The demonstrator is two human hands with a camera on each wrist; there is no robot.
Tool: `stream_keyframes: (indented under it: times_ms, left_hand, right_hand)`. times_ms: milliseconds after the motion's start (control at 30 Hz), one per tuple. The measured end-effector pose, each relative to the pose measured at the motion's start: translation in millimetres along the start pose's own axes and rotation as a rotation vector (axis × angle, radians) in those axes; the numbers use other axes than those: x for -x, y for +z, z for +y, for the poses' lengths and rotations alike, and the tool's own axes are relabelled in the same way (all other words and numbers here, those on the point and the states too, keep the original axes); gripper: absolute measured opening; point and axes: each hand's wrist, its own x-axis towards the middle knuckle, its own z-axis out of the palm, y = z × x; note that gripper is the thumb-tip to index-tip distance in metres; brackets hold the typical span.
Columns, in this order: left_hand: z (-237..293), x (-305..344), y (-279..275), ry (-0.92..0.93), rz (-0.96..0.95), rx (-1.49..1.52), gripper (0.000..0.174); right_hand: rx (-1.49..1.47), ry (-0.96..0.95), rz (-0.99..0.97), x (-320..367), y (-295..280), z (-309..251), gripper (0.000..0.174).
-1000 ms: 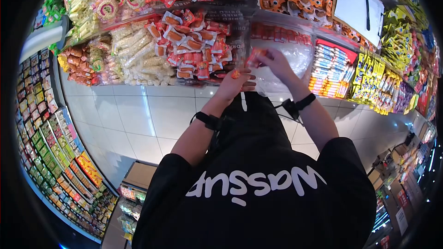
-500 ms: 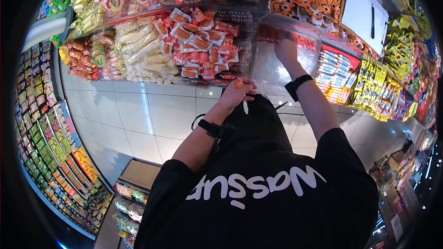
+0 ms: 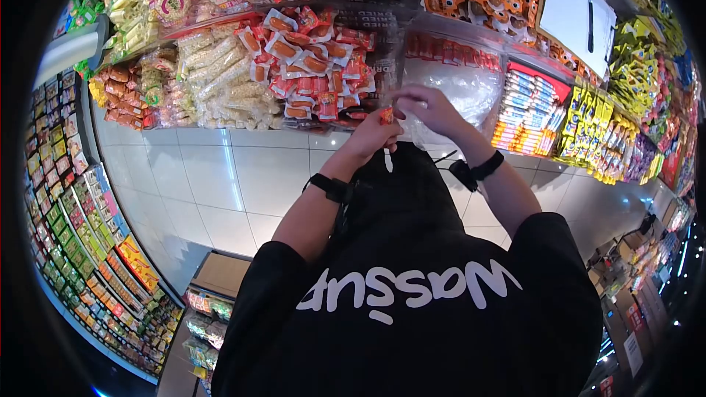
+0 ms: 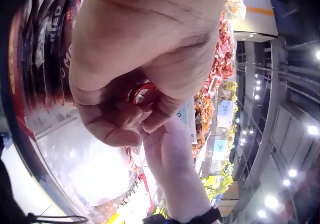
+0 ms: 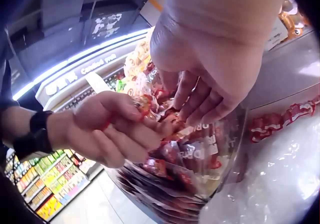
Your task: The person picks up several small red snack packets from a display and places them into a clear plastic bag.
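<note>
At the front edge of the display, my left hand [image 3: 373, 137] has its fingers curled round a small red-and-orange wrapped snack [image 3: 386, 115]. The red wrapper also shows inside the curled fingers in the left wrist view. My right hand [image 3: 434, 112] reaches over from the right, its fingers loosely bent and their tips close to the left hand's snack. No snack shows clearly between the right fingers. Behind the right hand, a row of red packets [image 3: 448, 51] lies along the back of a clear plastic-covered section [image 3: 456, 95].
Left of the hands lies a heap of red-and-white wrapped snacks [image 3: 312, 66], beside pale wrapped sticks [image 3: 213, 84]. Blue-and-white sticks [image 3: 529, 106] and yellow packets [image 3: 585, 121] stand to the right. A white board with a pen [image 3: 577, 15] lies farther back. Tiled floor [image 3: 206, 169] runs below the display.
My right hand, holding a red packet near the left hand at first, went to the row of red packets, then came back beside the left hand. The left hand stayed by the front edge.
</note>
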Motion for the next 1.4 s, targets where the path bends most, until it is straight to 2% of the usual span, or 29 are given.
stream_keyframes:
  times_ms: [33,133,167,267,300,400,533,633,733,800,900,1000,1100,1200,1333,1400]
  left_hand:
    - [4.8,0.1,5.5,-0.052,0.039,0.012,0.026]
    - [1.3,-6.5,1.5,-0.076,-0.095,0.013,0.026]
    - [-0.3,-8.0,2.3,-0.085,-0.083,0.019,0.023]
    - [5.8,-7.1,13.5,-0.106,-0.062,0.045,0.021]
    - [5.0,-9.3,14.7,-0.108,-0.066,0.060,0.022]
    - [5.7,-12.8,22.0,-0.077,-0.031,0.043,0.028]
    - [1.3,-25.2,20.0,-0.063,-0.036,-0.080,0.036]
    - [1.4,-30.6,20.6,-0.230,-0.055,-0.247,0.041]
    - [-2.6,-29.8,20.6,-0.182,-0.055,-0.295,0.044]
    - [-5.0,-29.2,19.8,-0.179,-0.039,-0.300,0.041]
    - [-6.6,-24.2,18.2,-0.173,-0.032,-0.314,0.039]
    - [-5.2,-12.4,15.4,-0.158,-0.023,-0.319,0.038]
    - [-6.4,-4.1,13.3,-0.141,-0.020,-0.310,0.036]
    - [-10.9,0.1,11.9,-0.137,-0.010,-0.319,0.036]
    - [-14.8,11.8,10.5,-0.109,0.030,-0.309,0.035]
    - [-13.5,19.9,11.0,-0.097,0.050,-0.324,0.035]
  right_hand:
    - [-0.084,-0.007,-0.062,4.5,1.4,-1.7,0.025]
    - [-0.168,0.015,-0.035,13.3,4.6,0.1,0.022]
    - [-0.289,0.091,-0.042,14.2,2.9,5.9,0.020]
    - [-0.382,0.249,0.005,13.9,-9.0,17.8,0.021]
    - [-0.359,0.197,0.060,13.0,-9.9,18.0,0.025]
    - [-0.352,0.228,0.189,13.7,-14.7,12.6,0.027]
    - [-0.541,0.297,0.174,20.6,-12.2,24.8,0.035]
    - [-0.554,0.268,0.215,18.7,-15.5,37.5,0.038]
    - [-0.429,0.242,0.433,-9.6,-37.9,56.7,0.042]
    - [0.117,0.240,0.494,-36.1,-63.2,71.0,0.048]
    - [0.445,0.250,0.452,-64.7,-90.0,86.5,0.050]
    - [0.706,0.120,0.537,-68.9,-92.1,101.1,0.044]
    - [0.839,0.039,0.496,-40.8,-80.8,70.6,0.041]
    - [1.122,-0.066,0.353,-34.0,-70.9,91.3,0.043]
    - [1.111,-0.156,0.345,-33.9,-65.3,96.9,0.041]
    - [1.111,-0.104,0.310,-33.5,-68.6,95.9,0.040]
